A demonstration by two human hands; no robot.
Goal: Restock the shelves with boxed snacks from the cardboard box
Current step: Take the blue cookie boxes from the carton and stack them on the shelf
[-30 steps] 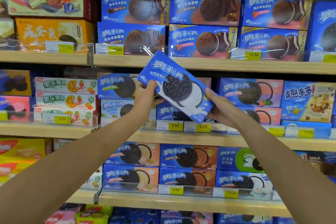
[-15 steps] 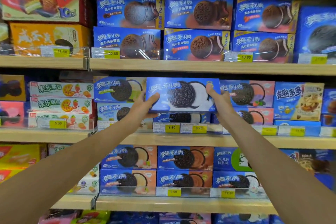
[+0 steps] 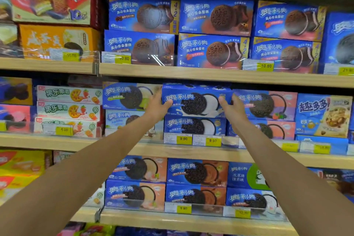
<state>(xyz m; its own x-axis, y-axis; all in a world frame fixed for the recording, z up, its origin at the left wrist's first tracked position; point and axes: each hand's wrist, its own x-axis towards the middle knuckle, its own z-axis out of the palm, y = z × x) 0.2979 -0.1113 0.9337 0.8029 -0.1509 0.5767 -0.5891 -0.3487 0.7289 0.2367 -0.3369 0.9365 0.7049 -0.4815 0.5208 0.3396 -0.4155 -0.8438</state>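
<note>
A blue cookie box with a black-and-white cookie picture lies level on top of a matching box on the middle shelf. My left hand grips its left end, thumb on the front face. My right hand grips its right end the same way. The box sits between a lime-flavour box on the left and a pink-flavour box on the right. The cardboard box is not in view.
The upper shelf holds stacked blue cookie-pie boxes. The lower shelf carries more blue cookie boxes. White fruit-biscuit boxes stand left of the middle bay. Yellow price tags and clear guards line the shelf fronts.
The blue box was tilted in front of the shelf a second ago. Both hands levelled it and pushed it into the middle shelf onto the matching box.
</note>
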